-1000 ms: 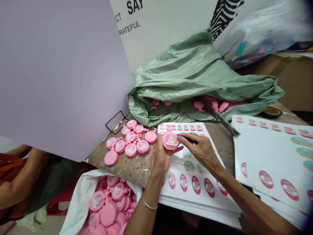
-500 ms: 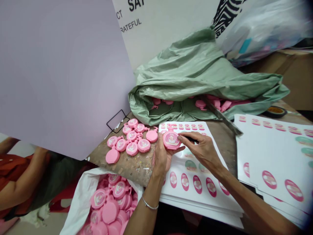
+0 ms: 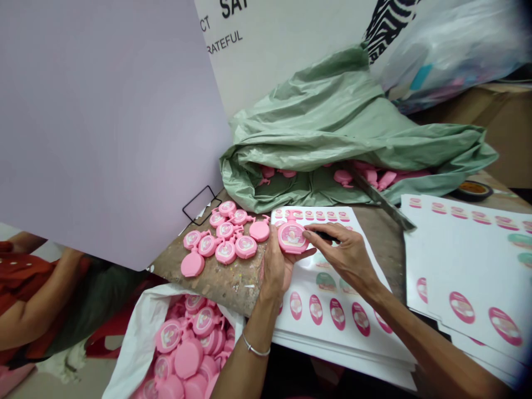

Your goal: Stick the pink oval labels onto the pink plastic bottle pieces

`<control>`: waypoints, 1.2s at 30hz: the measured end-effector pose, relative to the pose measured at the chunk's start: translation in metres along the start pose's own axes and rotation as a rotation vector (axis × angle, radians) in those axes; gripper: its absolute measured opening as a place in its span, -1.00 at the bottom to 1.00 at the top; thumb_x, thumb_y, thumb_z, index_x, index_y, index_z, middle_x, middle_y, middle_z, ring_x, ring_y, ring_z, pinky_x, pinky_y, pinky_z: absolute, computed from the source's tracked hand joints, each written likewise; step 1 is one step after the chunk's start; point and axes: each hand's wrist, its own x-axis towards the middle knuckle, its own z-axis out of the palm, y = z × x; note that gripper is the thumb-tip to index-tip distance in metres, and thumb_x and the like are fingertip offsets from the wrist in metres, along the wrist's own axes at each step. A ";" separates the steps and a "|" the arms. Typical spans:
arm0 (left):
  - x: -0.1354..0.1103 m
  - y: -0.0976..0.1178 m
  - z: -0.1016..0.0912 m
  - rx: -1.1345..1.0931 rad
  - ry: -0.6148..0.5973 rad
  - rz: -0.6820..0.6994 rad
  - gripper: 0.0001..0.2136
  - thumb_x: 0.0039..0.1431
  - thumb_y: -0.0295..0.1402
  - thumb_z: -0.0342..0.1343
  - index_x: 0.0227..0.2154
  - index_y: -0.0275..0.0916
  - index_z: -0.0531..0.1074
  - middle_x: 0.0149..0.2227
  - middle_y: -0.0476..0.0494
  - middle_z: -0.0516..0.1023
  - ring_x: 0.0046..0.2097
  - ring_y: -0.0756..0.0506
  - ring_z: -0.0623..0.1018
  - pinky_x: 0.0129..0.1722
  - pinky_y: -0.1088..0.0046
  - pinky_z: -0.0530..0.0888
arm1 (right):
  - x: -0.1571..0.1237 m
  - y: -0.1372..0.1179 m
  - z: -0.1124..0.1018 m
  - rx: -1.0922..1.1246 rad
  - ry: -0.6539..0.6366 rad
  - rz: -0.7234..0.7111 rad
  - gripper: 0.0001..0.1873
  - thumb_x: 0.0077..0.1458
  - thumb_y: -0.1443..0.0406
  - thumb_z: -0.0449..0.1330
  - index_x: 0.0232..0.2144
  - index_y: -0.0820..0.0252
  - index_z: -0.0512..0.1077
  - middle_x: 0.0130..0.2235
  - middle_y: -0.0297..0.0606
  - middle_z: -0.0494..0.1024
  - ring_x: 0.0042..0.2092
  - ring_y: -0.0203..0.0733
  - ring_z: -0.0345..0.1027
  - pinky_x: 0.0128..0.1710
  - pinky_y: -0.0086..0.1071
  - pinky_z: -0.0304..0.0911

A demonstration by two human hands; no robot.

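Pink bottle (image 3: 292, 238) (smooth, rounded plastic)

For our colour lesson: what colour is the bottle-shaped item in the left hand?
The bottle-shaped item is pink, seen best in the head view.

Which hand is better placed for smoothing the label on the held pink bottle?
Probably the right hand: its fingers are close to the label's right edge, while the left hand supports the pink bottle from the left and below.
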 end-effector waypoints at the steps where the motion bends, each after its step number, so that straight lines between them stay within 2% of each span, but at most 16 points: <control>1: 0.000 0.000 0.000 -0.005 -0.004 0.000 -0.55 0.22 0.00 -0.02 -0.10 -0.30 0.42 -0.04 -0.29 0.53 0.06 -0.28 0.47 -0.07 0.03 0.52 | 0.000 0.000 0.000 -0.004 0.003 -0.005 -0.79 0.04 0.12 0.25 -0.35 0.10 0.56 -0.30 -0.24 0.63 -0.27 -0.13 0.46 -0.21 -0.21 0.35; 8: -0.002 0.004 0.003 -0.007 -0.033 0.009 -0.56 0.22 0.00 -0.03 -0.06 -0.27 0.40 -0.05 -0.27 0.53 0.04 -0.26 0.48 -0.10 0.09 0.54 | 0.001 -0.004 0.000 -0.046 0.018 -0.043 -0.80 0.06 0.13 0.23 -0.35 0.09 0.56 -0.31 -0.25 0.62 -0.29 -0.14 0.44 -0.22 -0.23 0.33; 10: -0.004 0.005 0.003 0.036 -0.033 0.034 -0.59 0.17 -0.04 0.04 -0.09 -0.26 0.40 -0.06 -0.24 0.53 0.02 -0.25 0.49 -0.10 0.11 0.54 | 0.001 -0.004 0.000 -0.085 0.024 -0.071 -0.77 0.08 0.11 0.21 -0.35 0.09 0.55 -0.31 -0.25 0.62 -0.30 -0.14 0.44 -0.23 -0.23 0.31; 12: -0.005 0.005 0.002 0.088 -0.048 0.066 -0.65 0.08 -0.18 0.18 -0.12 -0.26 0.40 -0.11 -0.20 0.53 -0.02 -0.22 0.50 -0.09 0.12 0.54 | 0.001 -0.003 -0.001 -0.198 0.036 -0.115 -0.74 0.10 0.09 0.18 -0.33 0.11 0.55 -0.31 -0.22 0.62 -0.29 -0.11 0.43 -0.21 -0.20 0.27; 14: -0.006 0.004 0.000 0.111 -0.069 0.086 -0.64 -0.01 -0.32 0.25 -0.12 -0.25 0.38 -0.16 -0.15 0.52 -0.07 -0.18 0.51 -0.09 0.13 0.54 | 0.002 -0.002 -0.003 -0.380 0.046 -0.149 -0.68 0.11 0.07 0.17 -0.24 0.14 0.54 -0.27 -0.15 0.62 -0.23 -0.03 0.44 -0.14 -0.13 0.21; 16: -0.007 0.003 -0.001 0.108 -0.066 0.090 -0.60 -0.03 -0.35 0.25 -0.09 -0.24 0.36 -0.17 -0.14 0.51 -0.10 -0.15 0.52 -0.10 0.13 0.54 | 0.004 -0.001 -0.004 -0.538 0.068 -0.129 -0.56 0.08 0.02 0.17 -0.12 0.19 0.50 -0.18 -0.04 0.60 -0.14 0.10 0.42 -0.07 -0.05 0.14; 18: -0.008 0.002 0.000 0.113 -0.051 0.076 -0.60 -0.01 -0.35 0.24 -0.08 -0.23 0.36 -0.15 -0.15 0.50 -0.10 -0.15 0.52 -0.11 0.13 0.55 | 0.006 0.002 -0.002 -0.534 0.088 -0.076 -0.41 0.01 -0.05 0.20 -0.02 0.21 0.43 -0.10 0.02 0.56 -0.07 0.15 0.39 -0.05 -0.04 0.14; 22: -0.013 0.000 0.000 0.190 -0.104 -0.005 -0.60 -0.04 -0.38 0.25 -0.08 -0.25 0.36 -0.11 -0.22 0.52 -0.07 -0.20 0.53 -0.15 0.20 0.55 | 0.016 0.023 0.010 -0.268 -0.018 -0.020 -0.22 -0.08 -0.11 0.23 0.09 0.17 0.26 0.05 -0.05 0.46 0.01 0.03 0.38 -0.06 -0.17 0.27; 23: -0.012 -0.001 -0.003 0.212 -0.088 -0.023 -0.57 -0.05 -0.36 0.26 -0.07 -0.25 0.36 -0.10 -0.24 0.53 -0.08 -0.21 0.54 -0.18 0.22 0.56 | 0.022 0.033 0.011 -0.268 -0.043 -0.007 -0.21 -0.08 -0.11 0.23 0.11 0.18 0.24 0.06 -0.05 0.45 0.02 0.01 0.37 -0.06 -0.19 0.28; 25: -0.007 -0.001 -0.016 0.321 0.025 -0.013 -0.55 -0.04 -0.26 0.27 -0.06 -0.23 0.35 -0.13 -0.27 0.55 -0.17 -0.23 0.57 -0.25 0.20 0.57 | 0.039 0.059 0.007 -0.413 -0.078 0.044 -0.26 -0.03 -0.10 0.21 0.10 0.18 0.25 0.03 -0.06 0.47 0.02 0.00 0.38 -0.08 -0.21 0.30; 27: 0.002 0.002 -0.035 0.546 0.187 0.082 -0.59 -0.01 -0.13 0.25 -0.13 -0.21 0.39 -0.21 -0.26 0.56 -0.23 -0.26 0.57 -0.24 0.13 0.54 | 0.065 0.087 -0.005 -0.647 -0.109 0.130 -0.44 0.09 -0.02 0.14 0.04 0.15 0.31 -0.08 -0.09 0.55 -0.07 -0.02 0.43 -0.14 -0.22 0.31; 30: 0.023 0.016 -0.066 0.877 0.397 0.315 -0.73 -0.01 -0.11 0.25 -0.29 -0.09 0.43 -0.26 -0.20 0.54 -0.10 -0.35 0.50 -0.04 0.02 0.42 | 0.113 0.125 -0.027 -0.826 -0.082 0.238 -0.65 0.19 0.15 0.08 -0.06 0.21 0.39 -0.23 -0.01 0.57 -0.16 0.07 0.47 -0.20 -0.13 0.30; 33: 0.043 0.033 -0.090 1.242 0.489 0.580 -0.80 0.09 -0.17 0.16 -0.23 -0.04 0.42 -0.21 -0.20 0.51 -0.04 -0.40 0.46 0.00 -0.03 0.36 | 0.153 0.151 -0.038 -0.914 -0.085 0.310 -0.75 0.20 0.22 0.10 -0.15 0.23 0.44 -0.21 -0.01 0.55 -0.15 0.01 0.45 -0.19 -0.14 0.33; 36: 0.052 0.048 -0.104 1.571 0.526 0.768 -0.73 0.17 -0.25 0.06 -0.07 -0.13 0.36 -0.06 -0.28 0.47 0.06 -0.41 0.40 0.04 -0.08 0.34 | 0.173 0.166 -0.036 -0.963 -0.125 0.357 -0.70 0.21 0.18 0.13 -0.11 0.26 0.41 -0.10 -0.12 0.49 -0.12 -0.16 0.41 -0.13 -0.19 0.35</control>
